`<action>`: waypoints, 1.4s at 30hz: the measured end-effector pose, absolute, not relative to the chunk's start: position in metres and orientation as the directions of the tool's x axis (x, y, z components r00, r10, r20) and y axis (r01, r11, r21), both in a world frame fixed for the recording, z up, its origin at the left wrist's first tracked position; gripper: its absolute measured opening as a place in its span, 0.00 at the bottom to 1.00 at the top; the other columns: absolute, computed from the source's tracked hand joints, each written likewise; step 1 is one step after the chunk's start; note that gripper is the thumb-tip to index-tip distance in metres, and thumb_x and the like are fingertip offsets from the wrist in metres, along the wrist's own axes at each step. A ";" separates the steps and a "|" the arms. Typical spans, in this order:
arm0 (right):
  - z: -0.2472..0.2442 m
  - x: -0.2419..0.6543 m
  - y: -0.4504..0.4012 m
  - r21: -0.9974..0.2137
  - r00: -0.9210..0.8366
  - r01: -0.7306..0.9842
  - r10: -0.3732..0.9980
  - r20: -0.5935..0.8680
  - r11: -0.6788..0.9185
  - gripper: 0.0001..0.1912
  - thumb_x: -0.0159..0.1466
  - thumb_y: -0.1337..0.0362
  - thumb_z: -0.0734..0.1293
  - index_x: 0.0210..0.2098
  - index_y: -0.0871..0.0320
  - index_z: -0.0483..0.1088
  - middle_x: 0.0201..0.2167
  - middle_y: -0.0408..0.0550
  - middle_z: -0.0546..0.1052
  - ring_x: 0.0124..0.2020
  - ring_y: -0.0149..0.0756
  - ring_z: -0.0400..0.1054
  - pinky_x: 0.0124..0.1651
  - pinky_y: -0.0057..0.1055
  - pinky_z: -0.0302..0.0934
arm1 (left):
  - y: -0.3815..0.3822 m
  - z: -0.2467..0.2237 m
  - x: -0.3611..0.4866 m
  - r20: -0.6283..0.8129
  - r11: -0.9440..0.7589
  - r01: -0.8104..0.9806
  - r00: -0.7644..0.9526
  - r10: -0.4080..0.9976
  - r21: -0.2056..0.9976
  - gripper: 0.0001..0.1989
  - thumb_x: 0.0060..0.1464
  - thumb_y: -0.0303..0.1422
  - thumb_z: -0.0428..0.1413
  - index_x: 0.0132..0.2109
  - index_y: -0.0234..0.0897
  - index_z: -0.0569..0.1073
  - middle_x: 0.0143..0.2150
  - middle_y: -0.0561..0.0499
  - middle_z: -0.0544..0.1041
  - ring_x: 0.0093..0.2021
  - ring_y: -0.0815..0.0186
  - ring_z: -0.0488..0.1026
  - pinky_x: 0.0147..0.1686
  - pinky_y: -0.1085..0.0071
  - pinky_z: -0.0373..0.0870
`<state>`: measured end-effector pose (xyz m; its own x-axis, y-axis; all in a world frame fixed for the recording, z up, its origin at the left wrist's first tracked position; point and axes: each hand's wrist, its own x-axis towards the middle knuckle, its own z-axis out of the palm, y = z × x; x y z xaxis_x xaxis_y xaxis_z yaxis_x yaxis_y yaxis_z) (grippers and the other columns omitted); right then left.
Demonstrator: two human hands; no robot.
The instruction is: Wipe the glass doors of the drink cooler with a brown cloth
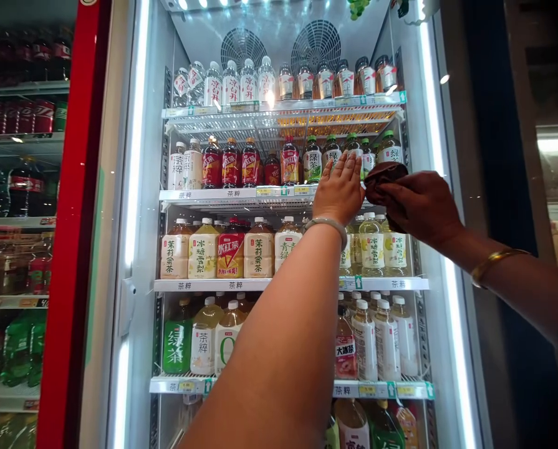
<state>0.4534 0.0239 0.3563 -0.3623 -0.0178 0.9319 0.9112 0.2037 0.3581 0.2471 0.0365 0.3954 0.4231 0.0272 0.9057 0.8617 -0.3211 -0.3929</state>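
Observation:
My left hand, with a pale bangle at the wrist, is raised before a lit drinks cooler. Its fingers are stretched out flat, palm toward the cooler, and it holds nothing. Just to its right, my right hand pinches a bunched dark brown cloth; a gold bangle circles that wrist. The cloth is beside the left fingertips, in front of the green-capped bottles on the second shelf. Reflections suggest a glass pane before the shelves, but contact with it cannot be made out.
Bottles fill several cooler shelves, the lower ones partly hidden by my left forearm. Bright light strips run up both sides. A red frame and another stocked drinks cooler stand at the left. A dark panel is at the right.

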 end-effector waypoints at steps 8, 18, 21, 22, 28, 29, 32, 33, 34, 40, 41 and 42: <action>0.364 0.406 0.029 -0.156 0.189 0.961 -0.130 0.973 0.228 0.26 0.62 0.58 0.65 0.58 0.54 0.76 0.51 0.63 0.72 0.52 0.57 0.61 0.50 0.52 0.59 | 0.040 0.366 0.244 0.926 -0.313 0.886 0.375 0.050 -0.342 0.31 0.69 0.30 0.41 0.76 0.30 0.54 0.79 0.46 0.52 0.80 0.59 0.46 0.79 0.54 0.43; 0.324 0.426 0.023 0.053 -0.042 0.958 -0.046 0.998 0.281 0.22 0.61 0.59 0.67 0.53 0.54 0.79 0.46 0.58 0.76 0.49 0.53 0.65 0.53 0.50 0.62 | 0.038 0.307 0.227 0.913 -0.324 0.869 0.406 0.033 -0.374 0.31 0.70 0.30 0.42 0.76 0.28 0.53 0.79 0.42 0.52 0.80 0.58 0.46 0.79 0.55 0.45; 0.321 0.396 0.025 -0.169 0.194 0.951 -0.076 0.978 0.260 0.23 0.62 0.58 0.66 0.55 0.55 0.78 0.49 0.62 0.72 0.51 0.58 0.62 0.51 0.54 0.62 | 0.037 0.303 0.226 0.920 -0.348 0.869 0.389 0.042 -0.351 0.30 0.70 0.30 0.40 0.76 0.28 0.55 0.79 0.43 0.53 0.80 0.59 0.46 0.79 0.54 0.45; 0.312 0.386 0.025 -0.147 0.170 0.954 -0.064 0.983 0.262 0.22 0.62 0.58 0.66 0.55 0.53 0.78 0.49 0.61 0.73 0.52 0.58 0.62 0.52 0.55 0.61 | 0.036 0.301 0.225 0.919 -0.349 0.868 0.391 0.046 -0.352 0.30 0.70 0.31 0.40 0.75 0.27 0.56 0.79 0.43 0.53 0.80 0.58 0.47 0.79 0.54 0.44; 0.267 0.408 0.013 0.307 -0.341 0.896 0.053 0.939 0.321 0.13 0.65 0.57 0.67 0.47 0.45 0.80 0.46 0.51 0.78 0.53 0.54 0.67 0.57 0.51 0.62 | 0.032 0.283 0.218 0.908 -0.321 0.869 0.415 0.056 -0.377 0.31 0.69 0.31 0.42 0.75 0.24 0.55 0.79 0.41 0.52 0.79 0.56 0.47 0.79 0.56 0.44; 0.271 0.418 0.012 0.338 -0.378 0.886 0.072 0.923 0.318 0.12 0.65 0.56 0.67 0.45 0.45 0.80 0.45 0.50 0.78 0.51 0.52 0.67 0.56 0.49 0.62 | 0.032 0.282 0.218 0.911 -0.321 0.872 0.408 0.058 -0.370 0.31 0.69 0.31 0.42 0.75 0.25 0.54 0.79 0.42 0.53 0.79 0.56 0.47 0.79 0.55 0.45; 0.293 0.422 0.015 0.220 -0.240 0.942 0.051 0.970 0.253 0.18 0.63 0.55 0.67 0.49 0.52 0.80 0.43 0.57 0.76 0.48 0.54 0.65 0.53 0.51 0.62 | 0.034 0.282 0.220 0.919 -0.333 0.875 0.391 0.057 -0.351 0.30 0.70 0.31 0.41 0.76 0.27 0.54 0.79 0.42 0.54 0.79 0.57 0.47 0.79 0.54 0.45; 0.296 0.414 0.017 0.147 -0.155 0.962 0.018 0.988 0.228 0.21 0.63 0.56 0.66 0.51 0.55 0.79 0.44 0.60 0.75 0.48 0.56 0.64 0.52 0.52 0.61 | 0.034 0.283 0.220 0.920 -0.341 0.874 0.387 0.054 -0.347 0.31 0.70 0.30 0.41 0.76 0.27 0.54 0.79 0.42 0.54 0.79 0.57 0.46 0.79 0.54 0.45; 0.296 0.403 0.020 0.086 -0.085 0.974 -0.011 0.996 0.209 0.22 0.63 0.56 0.65 0.53 0.57 0.78 0.45 0.62 0.74 0.50 0.57 0.63 0.51 0.54 0.60 | 0.035 0.283 0.220 0.920 -0.350 0.870 0.389 0.053 -0.348 0.31 0.70 0.30 0.41 0.76 0.27 0.54 0.79 0.42 0.53 0.80 0.57 0.46 0.79 0.54 0.44; 0.243 0.401 0.022 0.431 -0.400 0.864 -0.165 0.901 0.261 0.13 0.66 0.57 0.69 0.49 0.51 0.79 0.44 0.52 0.77 0.53 0.51 0.65 0.55 0.48 0.61 | 0.035 0.273 0.214 0.905 -0.405 0.845 0.415 0.087 -0.349 0.31 0.69 0.28 0.41 0.75 0.21 0.53 0.79 0.39 0.51 0.80 0.55 0.44 0.79 0.54 0.43; 0.237 0.417 0.021 0.525 -0.493 0.804 -0.179 0.851 0.281 0.11 0.66 0.57 0.70 0.46 0.51 0.80 0.43 0.51 0.77 0.53 0.49 0.66 0.55 0.46 0.62 | 0.035 0.270 0.213 0.906 -0.412 0.842 0.415 0.085 -0.347 0.31 0.70 0.28 0.40 0.75 0.22 0.53 0.79 0.39 0.51 0.80 0.55 0.44 0.79 0.53 0.43; 0.236 0.433 0.020 0.586 -0.567 0.750 -0.157 0.808 0.306 0.10 0.66 0.57 0.71 0.45 0.50 0.80 0.44 0.49 0.78 0.52 0.48 0.66 0.56 0.45 0.62 | 0.036 0.268 0.213 0.907 -0.419 0.839 0.414 0.077 -0.347 0.31 0.70 0.29 0.40 0.76 0.22 0.52 0.79 0.39 0.50 0.80 0.55 0.43 0.79 0.53 0.42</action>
<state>0.4334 0.0202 0.2357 -0.5673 -0.1567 0.8085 0.7504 0.3060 0.5859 0.2128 0.0358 0.2677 0.4136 0.0774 0.9071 0.8392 -0.4188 -0.3469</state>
